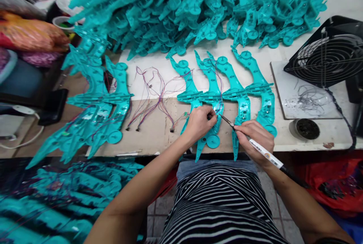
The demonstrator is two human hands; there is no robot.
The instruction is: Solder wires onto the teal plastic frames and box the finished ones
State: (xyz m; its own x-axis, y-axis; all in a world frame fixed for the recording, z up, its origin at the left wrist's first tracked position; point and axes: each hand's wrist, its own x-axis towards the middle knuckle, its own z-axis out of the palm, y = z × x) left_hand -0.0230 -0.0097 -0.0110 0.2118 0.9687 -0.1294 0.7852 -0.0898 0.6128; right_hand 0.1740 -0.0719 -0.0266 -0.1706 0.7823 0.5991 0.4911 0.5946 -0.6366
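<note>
The left hand (200,123) rests on a blue-green plastic piece (213,89) with its fingers bent. The right hand (255,138) holds a white pen-like tool (266,155), and the thin metal tip touches that same piece just beside the left fingers. Three more pieces like it lie next to it in a row on the table (159,134). Thin colored wires (153,89) lie to the left. A big pile of pieces (198,6) sits behind. A black fan (329,57) stands on the right.

Black-and-white striped top (221,206), bare forearms (159,170)
</note>
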